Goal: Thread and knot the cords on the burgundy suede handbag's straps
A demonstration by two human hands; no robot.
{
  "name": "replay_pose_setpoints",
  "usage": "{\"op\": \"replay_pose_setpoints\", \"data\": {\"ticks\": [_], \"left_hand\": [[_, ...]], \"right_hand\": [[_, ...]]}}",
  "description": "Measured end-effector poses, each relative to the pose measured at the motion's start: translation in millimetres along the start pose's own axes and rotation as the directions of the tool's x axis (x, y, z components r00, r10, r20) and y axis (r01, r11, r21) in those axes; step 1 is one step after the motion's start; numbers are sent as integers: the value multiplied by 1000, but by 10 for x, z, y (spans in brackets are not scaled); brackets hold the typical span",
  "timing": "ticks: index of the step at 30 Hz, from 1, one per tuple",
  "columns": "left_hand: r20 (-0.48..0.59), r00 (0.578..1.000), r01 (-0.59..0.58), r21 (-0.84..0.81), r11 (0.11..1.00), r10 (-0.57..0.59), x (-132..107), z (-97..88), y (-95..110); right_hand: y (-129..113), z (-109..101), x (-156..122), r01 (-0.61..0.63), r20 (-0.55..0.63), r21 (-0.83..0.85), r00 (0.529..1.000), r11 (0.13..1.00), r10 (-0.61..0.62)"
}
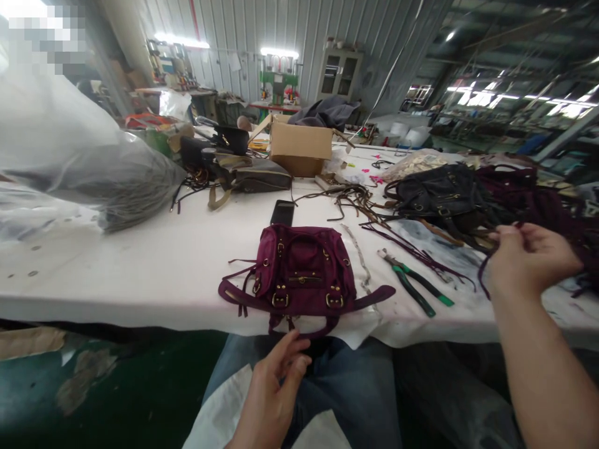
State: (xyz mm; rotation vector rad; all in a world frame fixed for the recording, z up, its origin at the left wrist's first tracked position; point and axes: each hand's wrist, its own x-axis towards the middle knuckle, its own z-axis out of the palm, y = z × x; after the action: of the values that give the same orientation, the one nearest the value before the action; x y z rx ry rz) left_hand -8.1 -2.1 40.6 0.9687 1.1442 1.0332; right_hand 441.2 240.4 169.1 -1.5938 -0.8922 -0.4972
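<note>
A burgundy handbag [304,255] with brass buckles and a front zip lies on the white table in front of me. Its handle [322,329] and strap ends hang toward the table's front edge. Just below that handle is my left hand [276,377], palm turned inward, fingers loosely apart with nothing in them. Off to the right, my right hand [524,255] pinches a thin dark purple cord [483,274], whose loop dangles beside the wrist. Between the bag and that hand lie green-handled pliers [414,284] with their handles spread.
More purple cords [416,249] lie behind the pliers. Dark handbags [440,196] are heaped at the right. A phone [282,213] rests behind the burgundy bag, with an open cardboard box [300,146] farther back. A large plastic sack [93,149] fills the left side.
</note>
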Motion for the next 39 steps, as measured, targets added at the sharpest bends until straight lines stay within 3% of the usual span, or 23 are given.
{"op": "replay_pose_setpoints", "data": {"ticks": [3, 7, 9, 11, 14, 16, 18, 21, 24, 29, 33, 39], "left_hand": [[-18, 1000, 16, -85, 996, -18, -34, 77, -15], [-41, 999, 20, -116, 993, -25, -41, 148, -17], [-39, 999, 28, -133, 991, -33, -30, 169, -23], [-56, 997, 35, -170, 985, -45, -14, 177, -35], [-89, 995, 24, -210, 977, -43, 20, 154, -52], [-81, 996, 8, -205, 979, -26, 48, 112, -56], [-47, 999, 2, -186, 983, -11, 73, 58, -54], [-4, 1000, -10, -178, 984, 10, 84, -7, -46], [10, 1000, -19, -210, 977, 21, 69, -20, -36], [-12, 1000, -19, -267, 963, 16, 43, 40, -15], [57, 998, -14, -327, 945, 34, 30, 88, -26], [111, 990, -37, -383, 923, 86, 32, 148, -172]], "right_hand": [[-113, -134, 176, 8, -140, 246, 990, 969, 27], [-252, -271, 302, -99, -56, 308, 991, 946, 122], [-348, -389, 263, -84, -88, 281, 990, 956, 113], [-507, -580, 69, 18, -123, 263, 992, 965, 15], [-849, -971, -556, 179, 53, 304, 977, 936, -204], [-1085, -1222, -1105, 271, 276, 257, 899, 928, -339], [-1266, -1394, -1654, 332, 490, 360, 729, 872, -479], [-1397, -1463, -2334, 174, 630, 527, 577, 832, -520], [-1411, -1394, -2766, 59, 698, 563, 501, 825, -512], [-1372, -1266, -3044, 100, 698, 512, 531, 853, -481], [-1344, -1211, -3078, 192, 679, 469, 547, 862, -491], [-1359, -1208, -3051, 233, 657, 480, 543, 846, -523]]}}
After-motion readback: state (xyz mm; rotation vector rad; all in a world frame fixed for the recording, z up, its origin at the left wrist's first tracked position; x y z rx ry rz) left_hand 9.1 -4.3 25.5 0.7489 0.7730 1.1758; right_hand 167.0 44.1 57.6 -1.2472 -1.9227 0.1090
